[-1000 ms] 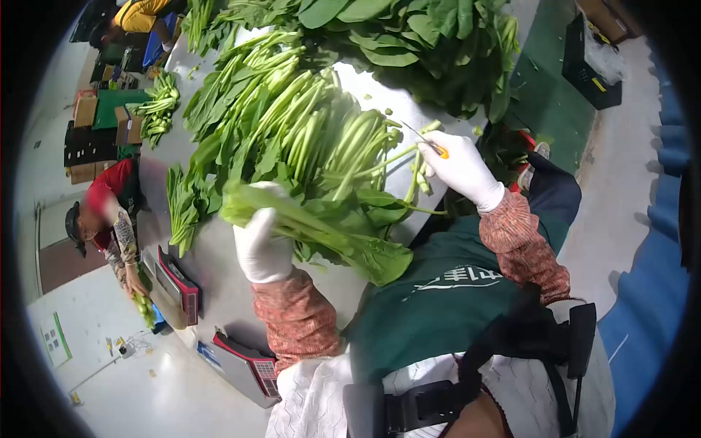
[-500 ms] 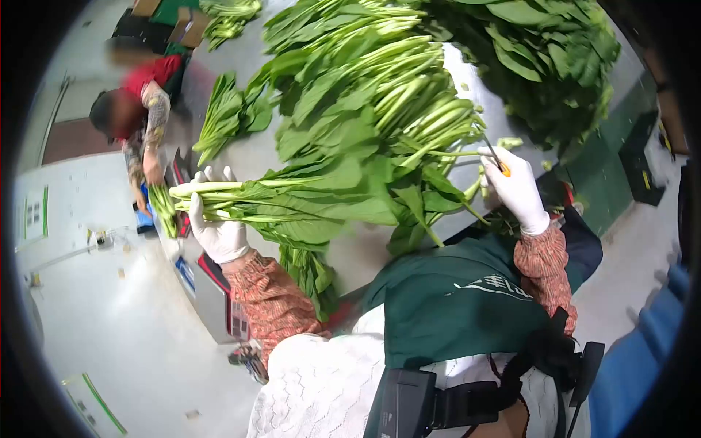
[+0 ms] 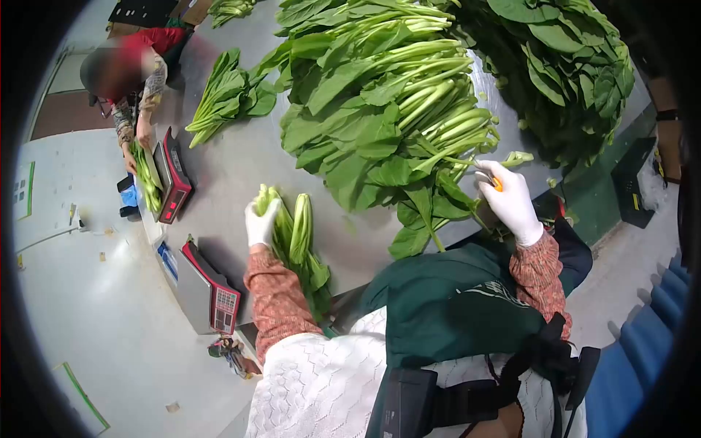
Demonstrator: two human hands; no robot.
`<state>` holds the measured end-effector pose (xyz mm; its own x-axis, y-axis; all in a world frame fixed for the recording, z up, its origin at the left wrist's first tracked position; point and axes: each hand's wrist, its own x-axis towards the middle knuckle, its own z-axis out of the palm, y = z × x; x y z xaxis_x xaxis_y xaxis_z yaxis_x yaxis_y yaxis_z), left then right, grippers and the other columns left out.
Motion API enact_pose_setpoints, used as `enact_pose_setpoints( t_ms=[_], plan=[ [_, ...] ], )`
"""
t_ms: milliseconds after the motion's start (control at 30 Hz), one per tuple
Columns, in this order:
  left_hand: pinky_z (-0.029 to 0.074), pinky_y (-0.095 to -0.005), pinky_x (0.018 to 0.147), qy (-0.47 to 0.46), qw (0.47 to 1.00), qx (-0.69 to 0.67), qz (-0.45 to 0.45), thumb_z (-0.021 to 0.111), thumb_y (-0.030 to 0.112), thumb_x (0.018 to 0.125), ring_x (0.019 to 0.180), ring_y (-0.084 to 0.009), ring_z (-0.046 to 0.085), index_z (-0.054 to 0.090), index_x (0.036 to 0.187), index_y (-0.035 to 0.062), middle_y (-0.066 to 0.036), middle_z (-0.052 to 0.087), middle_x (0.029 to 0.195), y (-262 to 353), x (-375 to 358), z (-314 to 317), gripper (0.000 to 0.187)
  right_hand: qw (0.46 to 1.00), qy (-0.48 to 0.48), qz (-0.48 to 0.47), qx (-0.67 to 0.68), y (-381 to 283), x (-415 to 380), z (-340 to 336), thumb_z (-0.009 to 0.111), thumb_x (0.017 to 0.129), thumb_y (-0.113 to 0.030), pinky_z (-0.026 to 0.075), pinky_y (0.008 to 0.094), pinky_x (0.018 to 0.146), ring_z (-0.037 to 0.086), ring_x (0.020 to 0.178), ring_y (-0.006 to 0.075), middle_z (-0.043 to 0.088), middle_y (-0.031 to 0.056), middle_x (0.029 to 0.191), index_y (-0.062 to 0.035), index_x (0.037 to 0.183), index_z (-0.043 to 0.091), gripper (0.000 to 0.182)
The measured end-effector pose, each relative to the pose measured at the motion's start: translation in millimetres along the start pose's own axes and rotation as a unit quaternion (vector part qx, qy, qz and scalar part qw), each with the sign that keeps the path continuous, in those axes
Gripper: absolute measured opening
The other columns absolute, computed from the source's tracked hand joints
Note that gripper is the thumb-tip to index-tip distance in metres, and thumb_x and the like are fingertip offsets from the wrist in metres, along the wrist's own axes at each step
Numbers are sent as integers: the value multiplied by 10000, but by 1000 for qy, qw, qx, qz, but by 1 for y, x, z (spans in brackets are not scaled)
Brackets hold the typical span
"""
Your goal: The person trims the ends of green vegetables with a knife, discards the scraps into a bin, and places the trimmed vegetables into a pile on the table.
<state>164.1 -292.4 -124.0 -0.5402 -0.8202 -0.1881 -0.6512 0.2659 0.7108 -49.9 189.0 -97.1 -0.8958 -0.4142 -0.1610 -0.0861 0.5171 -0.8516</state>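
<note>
My left hand, in a white glove, is closed around the stalk end of a bunch of leafy greens on the near left of the metal table. A second bunch lies right beside it, leaves toward me. In my right hand, also gloved, is a small knife with an orange handle; its blade is hard to make out now. This hand is by the cut stalk ends of a large pile of leafy greens. Loose leaves hang at the pile's near end.
Two red-edged scales stand along the left table edge. A co-worker handles greens by the farther scale. Another small bunch lies on the metal table; a darker leafy heap is at right.
My left hand has lowered the bunch from the air to the table, beside the other bunch. My right hand keeps the knife near the stalk ends. The co-worker has leaned closer to the scale.
</note>
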Motion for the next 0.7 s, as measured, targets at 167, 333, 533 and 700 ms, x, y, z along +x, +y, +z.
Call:
enact_pose_setpoints(
  t_ms=[167, 333, 533, 700],
  plan=[
    [430, -487, 1028, -56, 913, 396, 82, 946, 445, 498, 1290, -365, 479, 44, 1540, -14, -246, 354, 1473, 30, -52, 21, 1452, 999, 24, 13, 20, 11, 0, 3, 638, 869, -74, 539, 327, 761, 722, 893, 292, 716, 192, 947, -19, 1130, 647, 267],
    [458, -446, 1019, 10, 968, 249, 2, 862, 260, 573, 1222, -409, 530, 54, 1558, 90, -277, 483, 1366, 13, -44, 26, 1284, 997, -16, 31, 63, -7, 4, 11, 640, 862, -38, 538, 304, 744, 731, 859, 249, 720, 193, 950, 2, 1134, 639, 275],
    [502, -388, 964, 93, 992, 86, -30, 840, 150, 543, 1088, -319, 629, 320, 1462, 47, -218, 602, 1234, -44, 9, 3, 1061, 999, 39, -18, 9, 17, 2, 6, 625, 878, -50, 525, 307, 703, 721, 782, 243, 710, 196, 879, -2, 1133, 642, 260],
    [540, -367, 859, 68, 994, -69, -50, 814, 46, 570, 972, -245, 638, 469, 1296, 2, -142, 625, 1129, -36, 53, -21, 805, 997, 7, 68, 22, 3, 4, -5, 585, 900, -11, 502, 283, 641, 647, 671, 125, 694, 128, 786, 21, 1154, 632, 260]
  ],
)
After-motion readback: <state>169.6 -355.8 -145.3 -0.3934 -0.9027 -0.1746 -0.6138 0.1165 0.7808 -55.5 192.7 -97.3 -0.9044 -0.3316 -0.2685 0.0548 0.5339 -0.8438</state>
